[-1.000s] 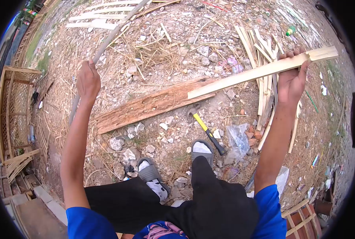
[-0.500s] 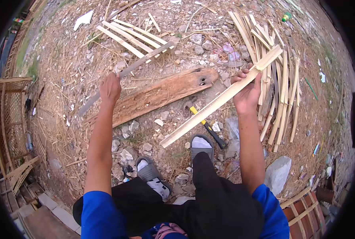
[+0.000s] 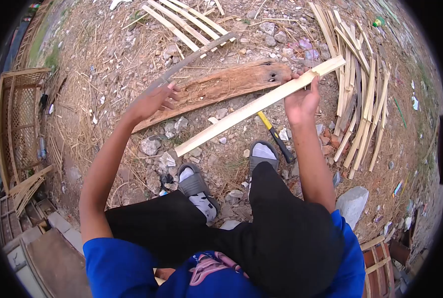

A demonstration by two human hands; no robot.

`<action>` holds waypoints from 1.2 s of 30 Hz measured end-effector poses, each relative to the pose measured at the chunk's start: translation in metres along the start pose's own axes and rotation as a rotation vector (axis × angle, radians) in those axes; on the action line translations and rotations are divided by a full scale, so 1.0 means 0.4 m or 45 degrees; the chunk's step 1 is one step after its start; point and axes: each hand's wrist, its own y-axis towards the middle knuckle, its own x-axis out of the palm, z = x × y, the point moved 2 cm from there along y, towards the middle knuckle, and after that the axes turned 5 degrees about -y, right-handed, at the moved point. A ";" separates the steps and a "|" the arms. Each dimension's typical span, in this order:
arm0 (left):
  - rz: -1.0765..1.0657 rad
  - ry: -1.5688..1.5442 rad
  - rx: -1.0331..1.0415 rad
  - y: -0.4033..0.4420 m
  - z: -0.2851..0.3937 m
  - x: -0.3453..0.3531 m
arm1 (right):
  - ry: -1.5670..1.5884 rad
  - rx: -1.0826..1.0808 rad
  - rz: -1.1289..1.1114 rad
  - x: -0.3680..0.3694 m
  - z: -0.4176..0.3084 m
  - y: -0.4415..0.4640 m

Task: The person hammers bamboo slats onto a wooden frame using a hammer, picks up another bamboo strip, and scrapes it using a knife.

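Note:
My right hand [image 3: 302, 99] is closed around a long pale split bamboo slat [image 3: 251, 109], gripping it near its upper end by the node. The slat slants down to the left above the ground. My left hand [image 3: 154, 102] has its fingers spread and holds nothing that I can see. Just beyond it is a long grey flat strip [image 3: 196, 57], perhaps a metal blade, partly hidden by the hand. A weathered wooden plank [image 3: 231, 82] lies under and beyond the hands. Below the slat is a hammer [image 3: 277, 138] with a yellow and black handle, its head hidden.
Bamboo slats lie in a pile [image 3: 368, 104] at the right and a smaller group [image 3: 186, 25] at the upper left. Stones and straw cover the ground. A large grey rock [image 3: 352, 204] is by my right elbow; a lattice wooden frame [image 3: 20, 124] stands left.
My left hand has let go of the grey strip and opened its fingers. The bamboo slat in my right hand has turned over. The camera view has shifted.

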 end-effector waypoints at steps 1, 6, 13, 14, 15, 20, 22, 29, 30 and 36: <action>-0.166 -0.057 -0.113 -0.086 0.038 0.042 | 0.047 0.034 0.029 -0.026 0.003 -0.012; -0.416 -0.066 0.042 -0.405 0.129 0.104 | 0.131 0.082 0.119 -0.112 -0.003 -0.049; 0.227 -0.536 0.665 -0.605 0.118 0.190 | -0.095 0.217 0.157 -0.040 -0.023 -0.196; 0.324 -0.633 0.725 -0.614 0.127 0.201 | -0.194 0.280 0.095 -0.034 -0.024 -0.204; 0.415 -0.732 0.778 -0.623 0.134 0.211 | -0.209 0.335 0.002 -0.026 -0.024 -0.225; 0.594 -0.988 1.079 -0.593 0.166 0.261 | -0.363 0.488 -0.241 -0.038 -0.042 -0.266; 0.635 -0.956 1.126 -0.573 0.209 0.272 | -0.320 0.427 -0.215 -0.033 -0.058 -0.278; 0.360 -0.972 1.516 -0.589 0.326 0.332 | -0.241 0.220 -0.088 -0.021 -0.125 -0.287; 0.372 -1.004 1.508 -0.584 0.326 0.339 | -0.184 0.224 -0.075 -0.034 -0.126 -0.281; 0.440 -1.067 1.501 -0.579 0.303 0.391 | -0.185 0.221 0.029 -0.072 -0.134 -0.293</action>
